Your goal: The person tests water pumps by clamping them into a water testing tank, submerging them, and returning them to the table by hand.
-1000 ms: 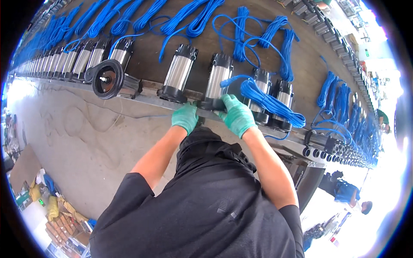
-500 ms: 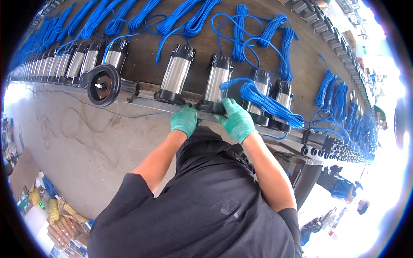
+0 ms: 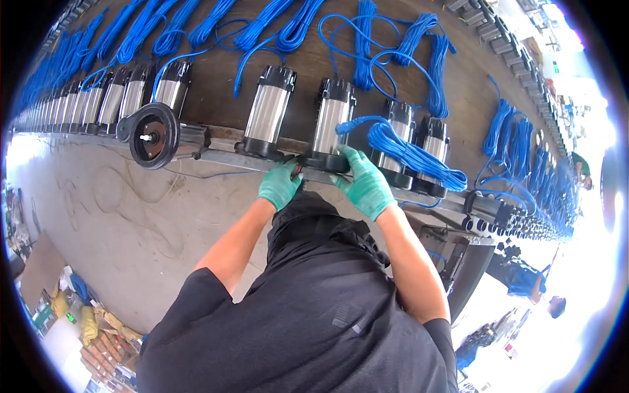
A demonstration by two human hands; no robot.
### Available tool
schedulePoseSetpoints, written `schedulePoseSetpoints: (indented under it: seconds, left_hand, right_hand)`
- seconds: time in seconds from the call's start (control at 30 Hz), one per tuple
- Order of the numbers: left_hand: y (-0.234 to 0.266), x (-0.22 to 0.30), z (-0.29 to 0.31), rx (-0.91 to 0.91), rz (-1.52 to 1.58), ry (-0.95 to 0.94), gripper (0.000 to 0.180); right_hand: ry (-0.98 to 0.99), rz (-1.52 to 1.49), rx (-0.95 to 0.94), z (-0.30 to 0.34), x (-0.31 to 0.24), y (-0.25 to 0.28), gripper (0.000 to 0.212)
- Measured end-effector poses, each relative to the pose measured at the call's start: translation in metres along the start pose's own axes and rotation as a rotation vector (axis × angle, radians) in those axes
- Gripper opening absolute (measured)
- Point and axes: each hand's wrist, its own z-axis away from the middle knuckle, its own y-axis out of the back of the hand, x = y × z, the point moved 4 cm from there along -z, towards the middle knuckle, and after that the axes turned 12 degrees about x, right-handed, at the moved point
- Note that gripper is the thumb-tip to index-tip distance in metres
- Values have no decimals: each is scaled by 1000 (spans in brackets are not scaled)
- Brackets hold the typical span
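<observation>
A silver cylindrical motor with black end caps (image 3: 333, 118) stands upright at the bench's near edge in front of me. My right hand (image 3: 365, 188), in a green glove, grips the right side of its black base, thumb in front and fingers above. My left hand (image 3: 280, 185), gloved likewise, is closed at the base's left side. A small dark reddish thing shows at its fingertips, too hidden to name. Just left stands another silver motor (image 3: 268, 108). A bundle of blue cable (image 3: 416, 157) lies across two motors (image 3: 398, 131) to the right.
A black handwheel (image 3: 155, 136) juts from the bench edge at left, beyond it a long row of motors (image 3: 113, 98). Coiled blue cables (image 3: 298, 26) lie along the brown bench top (image 3: 301, 62). Another person (image 3: 524, 281) is at the far right.
My right fingers have risen slightly along the motor's base. My left hand has turned a little, and a small reddish thing now shows at its fingertips. The view has shifted slightly.
</observation>
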Motion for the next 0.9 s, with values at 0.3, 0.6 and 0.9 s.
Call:
schedulePoseSetpoints:
  seconds: [0.3, 0.6, 0.9]
  left_hand:
    - [12, 2, 11, 55, -7, 64, 38]
    - [33, 29, 24, 31, -65, -113, 25]
    - [-91, 199, 77, -394, 5, -378, 23]
  right_hand:
    - [-283, -163, 129, 73, 30, 44, 62]
    - [-721, -270, 528, 259, 106, 74, 33]
    - [-1145, -237, 1105, 528, 170, 36, 22]
